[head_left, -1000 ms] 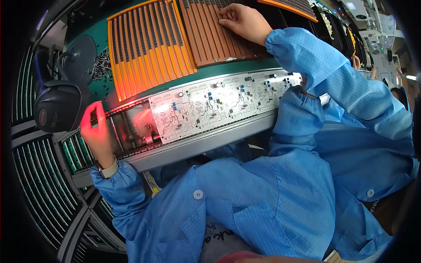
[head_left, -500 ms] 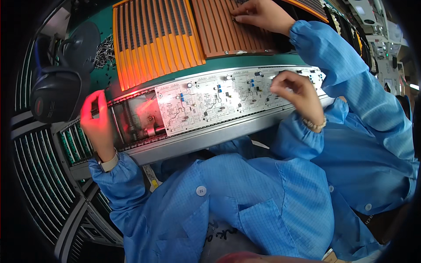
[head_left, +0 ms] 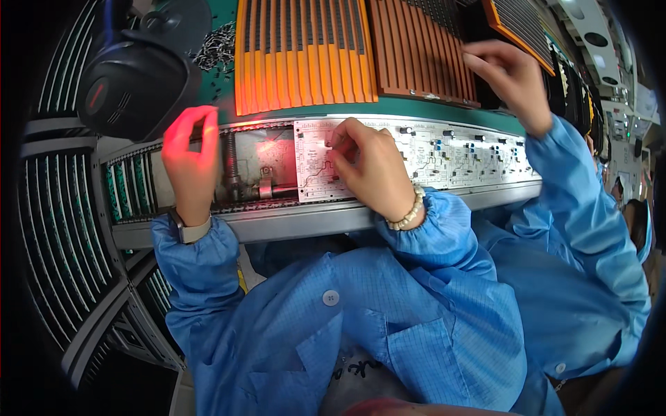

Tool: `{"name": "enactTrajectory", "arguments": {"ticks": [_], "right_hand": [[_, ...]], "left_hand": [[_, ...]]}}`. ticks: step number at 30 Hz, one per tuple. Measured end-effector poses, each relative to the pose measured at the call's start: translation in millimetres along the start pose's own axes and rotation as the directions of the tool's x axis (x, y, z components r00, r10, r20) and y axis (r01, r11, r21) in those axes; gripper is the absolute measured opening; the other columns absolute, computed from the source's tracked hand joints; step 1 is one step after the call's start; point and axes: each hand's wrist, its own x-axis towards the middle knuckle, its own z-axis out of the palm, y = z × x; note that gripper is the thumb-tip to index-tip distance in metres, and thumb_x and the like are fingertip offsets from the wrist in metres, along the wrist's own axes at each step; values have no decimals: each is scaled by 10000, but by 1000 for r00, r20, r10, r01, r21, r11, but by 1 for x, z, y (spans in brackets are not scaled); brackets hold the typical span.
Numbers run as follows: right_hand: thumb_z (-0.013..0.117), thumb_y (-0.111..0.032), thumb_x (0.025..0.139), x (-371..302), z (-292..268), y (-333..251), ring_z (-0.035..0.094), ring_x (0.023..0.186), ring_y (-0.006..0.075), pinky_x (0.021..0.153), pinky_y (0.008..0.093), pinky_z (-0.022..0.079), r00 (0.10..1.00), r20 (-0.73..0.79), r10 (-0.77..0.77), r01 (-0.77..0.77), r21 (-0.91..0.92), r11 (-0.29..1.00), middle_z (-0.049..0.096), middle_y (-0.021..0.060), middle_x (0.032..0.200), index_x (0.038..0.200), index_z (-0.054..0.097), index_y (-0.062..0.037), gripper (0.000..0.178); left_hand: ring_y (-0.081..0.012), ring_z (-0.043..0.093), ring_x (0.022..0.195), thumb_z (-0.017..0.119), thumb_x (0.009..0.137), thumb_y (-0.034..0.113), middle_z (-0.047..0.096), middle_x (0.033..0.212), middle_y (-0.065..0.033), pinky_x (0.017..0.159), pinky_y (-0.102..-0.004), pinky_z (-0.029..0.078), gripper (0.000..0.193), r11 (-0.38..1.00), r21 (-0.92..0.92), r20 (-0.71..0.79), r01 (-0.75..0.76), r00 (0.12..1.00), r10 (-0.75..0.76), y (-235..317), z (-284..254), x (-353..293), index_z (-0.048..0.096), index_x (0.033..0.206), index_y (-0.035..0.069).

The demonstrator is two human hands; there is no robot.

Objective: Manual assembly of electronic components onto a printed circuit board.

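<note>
My right hand (head_left: 378, 166) is over the leftmost white circuit board (head_left: 316, 170), its thumb and fingers pinched together just above the surface. Anything between those fingertips is too small or hidden to make out. To the left, my left hand (head_left: 191, 163) is raised over the conveyor, thumb and forefinger curled to meet in a pinch, lit by red light. I cannot make out what it holds. Further right, circuit boards carry black cylindrical capacitors (head_left: 449, 132) and small blue parts (head_left: 436, 145). My right hand covers part of the leftmost board.
An orange slotted tray (head_left: 305, 83) of black parts and a brown slotted tray (head_left: 420, 62) lie beyond the metal conveyor rail (head_left: 277, 227). A black rounded device (head_left: 132, 87) and loose leaded parts (head_left: 216, 48) are far left. A co-worker's hand (head_left: 517, 83) hovers at right.
My right hand has moved left and down onto the leftmost board. The view has shifted, so the scene sits further right. The co-worker's hand has drawn back from the brown tray.
</note>
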Motion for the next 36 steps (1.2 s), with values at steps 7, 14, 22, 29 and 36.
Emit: {"name": "enactTrajectory", "arguments": {"ticks": [7, 14, 22, 29, 36], "right_hand": [[694, -63, 778, -2, 1, -4, 636, 594, 259, 678, 331, 422, 999, 22, 27, -24, -94, 995, 660, 73, 644, 878, 591, -64, 144], [662, -37, 766, -2, 2, -13, 625, 597, 262, 680, 366, 411, 1000, -6, 11, -12, -172, 985, 649, 60, 636, 834, 573, -69, 117], [665, -82, 761, -10, 6, -15, 615, 701, 251, 713, 380, 398, 989, -3, -150, 135, -420, 897, 628, 66, 684, 770, 610, -84, 56], [712, -170, 792, -17, -30, -22, 601, 740, 219, 756, 366, 409, 969, 110, -222, 248, -398, 883, 632, 34, 745, 1009, 716, -115, 224], [697, -131, 858, 63, -137, 33, 670, 738, 253, 674, 314, 537, 944, -97, -316, 247, -425, 871, 700, 133, 842, 1034, 703, -26, 204]], "left_hand": [[-307, 599, 887, 658, 853, 29, 643, 894, -129, 793, -381, 477, 73, 979, 12, 154, -203, 968, 198, 27, 11, 8, 651, 922, 5], [-300, 577, 919, 641, 844, 42, 608, 916, -111, 788, -396, 476, 83, 918, 27, 276, -396, 886, 374, 49, 40, 33, 640, 921, 8], [-278, 563, 943, 596, 794, 13, 594, 935, -101, 847, -379, 465, 293, 787, 267, 266, -557, 827, 495, 48, 92, 62, 674, 1075, -7], [-256, 550, 966, 578, 778, 56, 587, 940, -98, 860, -362, 432, 307, 665, 376, 360, -646, 763, 538, 55, 101, 63, 662, 1058, -36], [-244, 550, 940, 629, 804, 58, 594, 897, -65, 828, -362, 396, 136, 780, 265, 290, -566, 819, 496, 51, 97, 67, 681, 927, 34]]}}
